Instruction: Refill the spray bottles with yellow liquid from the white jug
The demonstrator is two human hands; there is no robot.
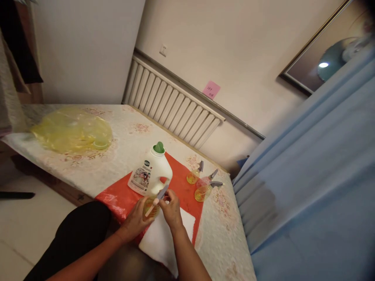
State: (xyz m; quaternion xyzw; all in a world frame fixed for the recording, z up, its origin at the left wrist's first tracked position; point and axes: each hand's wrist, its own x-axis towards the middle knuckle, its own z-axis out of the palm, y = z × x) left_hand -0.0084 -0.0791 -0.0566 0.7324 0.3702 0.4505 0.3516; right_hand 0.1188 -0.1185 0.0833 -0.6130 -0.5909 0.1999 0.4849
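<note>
My left hand point(137, 219) is wrapped round a small clear spray bottle point(149, 209) with yellow liquid in its lower part. At its top, the fingers of my right hand point(171, 207) are closed on the grey spray head point(162, 192). Whether the head is fully seated on the neck is hidden by my fingers. Just behind the bottle stands a large white jug point(158, 166) with a printed label and a green piece in its mouth. A folded white cloth point(164, 239) lies below my hands, on a red sheet point(185, 195).
Several spray bottles point(202, 194) with grey heads stand to the right, two with yellow liquid, one pinkish. A yellow plastic bag point(68, 127) and a pale green cap point(100, 144) lie at left on the flowered tablecloth point(123, 134). Beyond are a radiator point(172, 103) and blue curtain point(307, 168).
</note>
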